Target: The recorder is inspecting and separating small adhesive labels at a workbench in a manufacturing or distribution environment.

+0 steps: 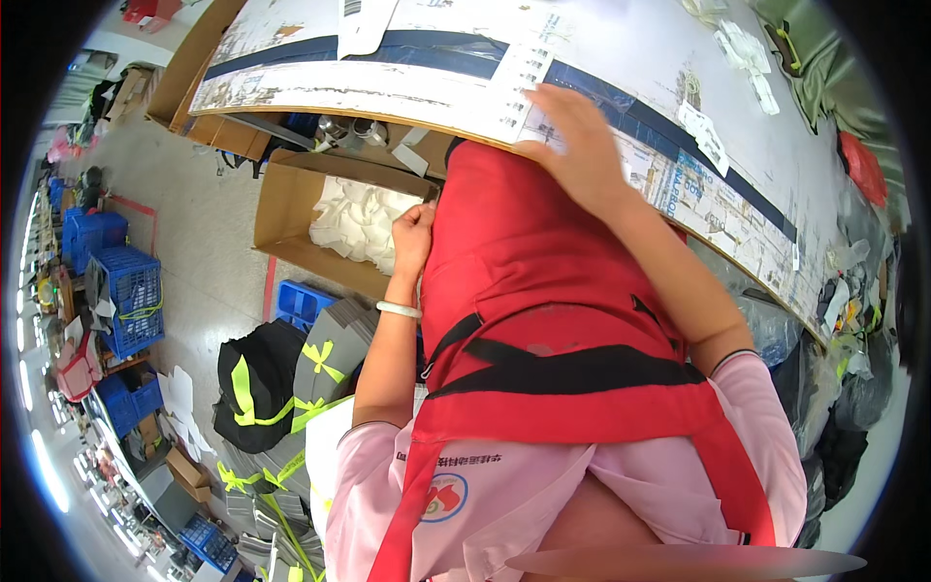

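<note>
Left hand (412,238) clenched on red bag (543,291) edge. Right hand (577,145) flat, fingers released, pressing bag top against tabletop (621,58).

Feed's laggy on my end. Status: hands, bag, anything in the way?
Left hand gripping the red bag at its side. Right hand flat on the bag's top at the table edge. Open cardboard box beside it, apart.

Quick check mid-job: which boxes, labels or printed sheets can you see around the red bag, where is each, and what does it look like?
Open brown cardboard box: on the floor left of the red fabric bag, holding white padding.
Long printed sheet: along the worktable edge, white with a dark blue band.
Small white paper tags: scattered on the grey tabletop, right of the right hand.
Blue plastic crates: stacked far left.
</note>
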Demonstrator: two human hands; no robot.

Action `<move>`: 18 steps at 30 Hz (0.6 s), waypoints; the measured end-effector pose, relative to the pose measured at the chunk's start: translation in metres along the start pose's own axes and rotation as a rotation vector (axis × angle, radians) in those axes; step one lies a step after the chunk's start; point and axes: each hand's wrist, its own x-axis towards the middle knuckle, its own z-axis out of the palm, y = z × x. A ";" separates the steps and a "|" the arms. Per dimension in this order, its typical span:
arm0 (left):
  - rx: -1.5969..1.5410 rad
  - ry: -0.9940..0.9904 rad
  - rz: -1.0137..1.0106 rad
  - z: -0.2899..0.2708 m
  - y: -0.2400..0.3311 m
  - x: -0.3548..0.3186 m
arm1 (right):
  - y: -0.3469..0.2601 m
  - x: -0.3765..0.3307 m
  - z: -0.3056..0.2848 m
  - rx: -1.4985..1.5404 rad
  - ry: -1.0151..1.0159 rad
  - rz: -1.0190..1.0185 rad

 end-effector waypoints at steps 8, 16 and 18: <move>-0.072 -0.037 0.121 0.010 0.035 -0.020 | 0.017 0.001 0.046 -0.175 0.104 -0.206; -0.124 -0.005 0.241 0.027 0.072 -0.029 | 0.024 0.015 0.043 -0.083 0.141 -0.215; -0.100 -0.055 0.306 0.034 0.082 -0.030 | 0.022 0.017 0.040 -0.057 0.125 -0.183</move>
